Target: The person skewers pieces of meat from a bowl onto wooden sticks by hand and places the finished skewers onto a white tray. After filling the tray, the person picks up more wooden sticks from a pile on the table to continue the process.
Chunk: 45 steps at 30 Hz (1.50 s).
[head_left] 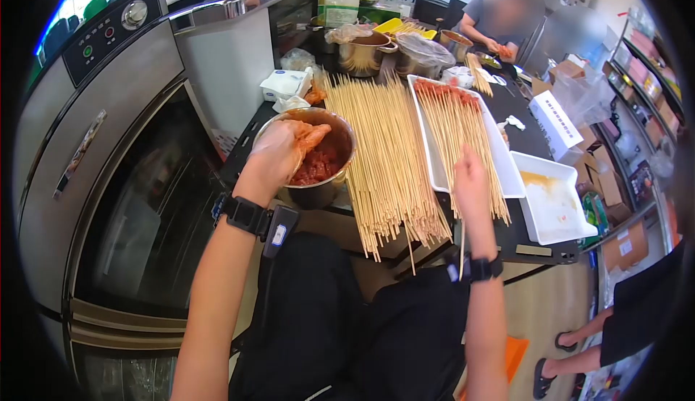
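Observation:
My left hand [286, 146], in a clear glove smeared orange, is inside the mouth of a metal pot [346, 171]. Its fingers look pressed together above chunks of red meat [316, 168]; whatever they grip is hidden. My right hand [470, 176] is closed on a bamboo skewer [462, 252], whose lower end sticks out below the wrist. Beneath that hand, a white tray [428, 158] holds several skewers with red meat [455, 95] at their far ends. Between my hands lies a wide spread of bare bamboo skewers [384, 155].
A second white tray [554, 231] with yellowish liquid sits at right. A tissue pack [284, 84] and lidded pots [360, 57] stand behind. An oven [145, 205] borders the left. Another person [499, 24] works across the table; someone's legs [579, 361] show at lower right.

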Available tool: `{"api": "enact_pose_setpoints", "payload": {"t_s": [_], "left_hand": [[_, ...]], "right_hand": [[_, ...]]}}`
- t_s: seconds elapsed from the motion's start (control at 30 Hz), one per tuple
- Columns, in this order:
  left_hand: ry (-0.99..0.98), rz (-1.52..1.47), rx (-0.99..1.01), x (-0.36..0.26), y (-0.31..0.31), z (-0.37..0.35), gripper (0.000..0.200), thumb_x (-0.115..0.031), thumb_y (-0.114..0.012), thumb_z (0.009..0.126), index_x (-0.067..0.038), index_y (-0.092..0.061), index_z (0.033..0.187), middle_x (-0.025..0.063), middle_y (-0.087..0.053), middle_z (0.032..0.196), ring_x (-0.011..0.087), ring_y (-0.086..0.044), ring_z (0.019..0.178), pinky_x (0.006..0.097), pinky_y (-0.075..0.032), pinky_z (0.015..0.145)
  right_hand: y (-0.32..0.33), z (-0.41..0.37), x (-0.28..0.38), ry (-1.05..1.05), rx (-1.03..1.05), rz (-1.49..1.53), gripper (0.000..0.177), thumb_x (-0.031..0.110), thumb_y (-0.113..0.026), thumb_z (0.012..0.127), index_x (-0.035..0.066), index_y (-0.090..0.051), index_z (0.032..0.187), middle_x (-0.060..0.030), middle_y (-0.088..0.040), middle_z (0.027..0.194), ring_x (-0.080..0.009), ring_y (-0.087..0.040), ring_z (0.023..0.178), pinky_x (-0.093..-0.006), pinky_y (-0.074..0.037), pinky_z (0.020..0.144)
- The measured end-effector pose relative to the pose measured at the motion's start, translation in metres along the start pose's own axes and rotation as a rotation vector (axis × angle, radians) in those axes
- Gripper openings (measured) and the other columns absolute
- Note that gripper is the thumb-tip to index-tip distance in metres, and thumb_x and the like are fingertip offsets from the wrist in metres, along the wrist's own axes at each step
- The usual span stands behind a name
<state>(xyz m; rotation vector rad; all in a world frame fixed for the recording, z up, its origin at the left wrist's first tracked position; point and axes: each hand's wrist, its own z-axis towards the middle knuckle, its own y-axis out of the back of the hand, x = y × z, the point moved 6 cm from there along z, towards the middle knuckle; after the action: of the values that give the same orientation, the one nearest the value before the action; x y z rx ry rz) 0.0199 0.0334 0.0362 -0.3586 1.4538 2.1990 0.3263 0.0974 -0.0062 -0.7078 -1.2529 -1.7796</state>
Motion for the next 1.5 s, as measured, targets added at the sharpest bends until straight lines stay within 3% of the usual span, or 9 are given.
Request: {"api": "enact_pose_setpoints", "payload": {"t_s": [0.1, 0.17, 0.3, 0.63, 0.67, 0.7, 0.8, 1.17, 1.5], "left_hand": [[-0.249, -0.773, -0.19, 0.024, -0.015, 0.009, 0.021, -0.013, -0.05, 0.088, 0.003, -0.059, 0.097, 0.0186, -0.062, 0.09, 0.0289, -0.058, 0.083, 0.033, -0.047, 0.071], [0.533, -1.463, -0.068, 0.033, -0.032, 0.005, 0.023, -0.012, -0.047, 0.091, 0.006, -0.054, 0.103, 0.0133, -0.062, 0.092, 0.0227, -0.06, 0.083, 0.028, -0.05, 0.072], [0.612, -1.388, -0.118, 0.027, -0.028, 0.003, 0.023, -0.012, -0.044, 0.092, 0.005, -0.05, 0.106, 0.0087, -0.06, 0.092, 0.0163, -0.06, 0.083, 0.0234, -0.051, 0.07], [0.543, -1.463, -0.068, 0.027, -0.031, 0.0, 0.023, -0.018, -0.046, 0.092, 0.002, -0.052, 0.101, 0.0108, -0.06, 0.093, 0.0175, -0.06, 0.086, 0.0242, -0.049, 0.072], [-0.078, -0.728, -0.032, 0.012, -0.014, -0.001, 0.023, -0.016, -0.044, 0.092, 0.004, -0.051, 0.1, 0.0153, -0.059, 0.097, 0.0239, -0.06, 0.089, 0.0293, -0.05, 0.077], [-0.079, -0.725, -0.04, 0.01, -0.012, 0.002, 0.023, -0.016, -0.044, 0.092, 0.004, -0.051, 0.1, 0.0153, -0.059, 0.097, 0.0239, -0.06, 0.089, 0.0293, -0.05, 0.077], [0.702, -1.636, -0.043, 0.033, -0.036, 0.005, 0.021, -0.013, -0.043, 0.091, 0.004, -0.05, 0.1, 0.0172, -0.059, 0.1, 0.0271, -0.06, 0.089, 0.0335, -0.05, 0.077], [0.552, -1.59, -0.02, 0.036, -0.04, 0.007, 0.026, -0.014, -0.041, 0.092, 0.004, -0.049, 0.109, 0.017, -0.058, 0.102, 0.0244, -0.06, 0.092, 0.0318, -0.05, 0.077], [0.543, -1.755, 0.063, 0.035, -0.04, 0.007, 0.024, -0.01, -0.042, 0.09, 0.007, -0.05, 0.105, 0.0191, -0.057, 0.105, 0.0277, -0.058, 0.097, 0.0348, -0.049, 0.08]], "right_hand": [[0.025, 0.073, -0.031, 0.215, -0.054, -0.285, 0.034, 0.005, -0.042, 0.083, -0.007, -0.046, 0.115, -0.0212, -0.053, 0.098, -0.0367, -0.053, 0.092, -0.0417, -0.043, 0.08], [0.033, 0.089, -0.027, 0.217, -0.082, -0.434, 0.032, 0.004, -0.044, 0.081, -0.006, -0.048, 0.111, -0.0205, -0.053, 0.098, -0.0364, -0.052, 0.093, -0.0424, -0.043, 0.079], [0.026, 0.082, -0.025, 0.254, -0.112, -0.997, 0.026, 0.005, -0.049, 0.074, -0.003, -0.052, 0.099, -0.0191, -0.053, 0.096, -0.0356, -0.052, 0.092, -0.0429, -0.043, 0.076], [-0.118, -0.038, 0.05, 0.689, 0.218, -0.814, 0.01, 0.003, -0.055, 0.068, 0.001, -0.058, 0.077, -0.0141, -0.054, 0.076, -0.0293, -0.054, 0.079, -0.0405, -0.043, 0.069], [-0.124, -0.038, 0.047, 0.625, 0.181, -0.841, 0.01, 0.003, -0.055, 0.068, 0.0, -0.058, 0.078, -0.0154, -0.055, 0.077, -0.0293, -0.056, 0.077, -0.0398, -0.045, 0.068], [-0.13, -0.038, 0.052, 0.633, 0.179, -0.84, 0.01, 0.003, -0.055, 0.068, 0.0, -0.058, 0.078, -0.0154, -0.055, 0.077, -0.0293, -0.056, 0.077, -0.0398, -0.045, 0.068], [-0.131, -0.021, 0.042, 0.239, 0.207, -0.82, 0.011, 0.002, -0.057, 0.068, -0.002, -0.058, 0.078, -0.0186, -0.056, 0.081, -0.0335, -0.06, 0.073, -0.0409, -0.049, 0.063], [-0.065, -0.003, 0.065, 0.218, 0.232, -0.314, 0.021, 0.0, -0.047, 0.076, -0.004, -0.049, 0.097, -0.0238, -0.057, 0.067, -0.0378, -0.058, 0.064, -0.0445, -0.045, 0.058], [-0.043, -0.105, 0.096, -0.036, 0.47, 0.514, 0.021, 0.01, -0.04, 0.092, 0.003, -0.046, 0.112, -0.0008, -0.048, 0.062, -0.0058, -0.043, 0.055, -0.0204, -0.036, 0.051]]}}
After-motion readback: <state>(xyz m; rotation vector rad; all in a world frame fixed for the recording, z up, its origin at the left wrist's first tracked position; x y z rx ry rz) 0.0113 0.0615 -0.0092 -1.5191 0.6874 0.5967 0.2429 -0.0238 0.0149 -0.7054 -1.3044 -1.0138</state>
